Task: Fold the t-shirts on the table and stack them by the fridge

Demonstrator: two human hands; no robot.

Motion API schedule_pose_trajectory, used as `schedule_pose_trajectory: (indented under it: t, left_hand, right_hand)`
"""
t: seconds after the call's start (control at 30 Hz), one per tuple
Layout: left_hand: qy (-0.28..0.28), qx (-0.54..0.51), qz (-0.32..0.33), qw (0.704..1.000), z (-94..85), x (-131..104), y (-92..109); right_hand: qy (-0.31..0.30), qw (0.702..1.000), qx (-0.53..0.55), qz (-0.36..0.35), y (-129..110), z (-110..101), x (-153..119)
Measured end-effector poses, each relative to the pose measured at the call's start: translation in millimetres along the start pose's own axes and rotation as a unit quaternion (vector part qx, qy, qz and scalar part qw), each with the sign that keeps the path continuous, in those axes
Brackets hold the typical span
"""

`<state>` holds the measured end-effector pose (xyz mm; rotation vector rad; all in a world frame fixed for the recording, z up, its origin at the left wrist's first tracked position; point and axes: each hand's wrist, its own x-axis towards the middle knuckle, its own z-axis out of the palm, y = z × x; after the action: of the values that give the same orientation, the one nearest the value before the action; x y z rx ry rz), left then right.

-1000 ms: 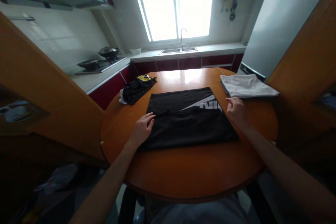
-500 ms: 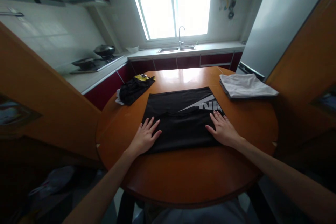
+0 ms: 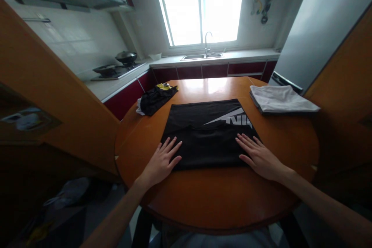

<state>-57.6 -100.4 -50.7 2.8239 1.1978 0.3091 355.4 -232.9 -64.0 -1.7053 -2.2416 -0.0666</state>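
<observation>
A black T-shirt lies folded flat on the round wooden table. White lettering and a pale slanted stripe show near its far right corner. My left hand rests on the shirt's near left part, palm down with fingers spread. On the opposite side my right hand lies flat across the shirt's right edge, its fingers stretched out and pointing inward. Neither hand grips the cloth. The fabric beneath both palms is hidden.
Crumpled black and yellow clothing lies at the table's far left. Folded white and dark cloths are stacked at the far right. Beyond stand a counter with a sink, a stove with pans and a fridge.
My right hand has slid a little toward me and outward along the shirt's right edge. My left hand has stayed almost in place. The whole view has shifted slightly.
</observation>
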Motion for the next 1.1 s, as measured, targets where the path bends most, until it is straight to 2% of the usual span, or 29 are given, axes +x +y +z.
schedule_pose_trajectory:
  t: [0.13,0.3,0.43,0.53,0.67,0.87,1.1]
  left_hand:
    - [0.009,-0.01,0.013,1.0,-5.8,-6.9,0.7]
    - [0.021,-0.028,0.057,0.998,-21.9,-33.1,-9.5]
    - [0.052,-0.052,0.087,0.993,-34.7,-54.9,-26.6]
    - [0.043,-0.047,0.103,0.993,-44.0,-64.1,-34.2]
    - [0.028,-0.029,0.108,0.993,-51.0,-66.1,-29.7]
    - [0.021,-0.03,0.08,0.996,-51.5,-60.0,-19.4]
    - [0.044,-0.035,0.073,0.996,-45.7,-56.0,-24.7]
  right_hand:
    - [0.007,1.0,0.019,-0.011,4.1,-6.3,-5.2]
    - [-0.006,0.997,0.034,-0.07,17.1,-21.0,-21.9]
    - [0.041,0.993,0.041,-0.105,32.2,-26.6,-38.9]
    - [0.062,0.99,0.046,-0.12,41.3,-30.4,-46.2]
    - [0.069,0.988,0.029,-0.133,46.1,-33.1,-47.8]
    - [0.066,0.987,-0.004,-0.147,46.0,-33.7,-48.1]
    - [0.054,0.991,-0.055,-0.108,42.2,-30.3,-48.3]
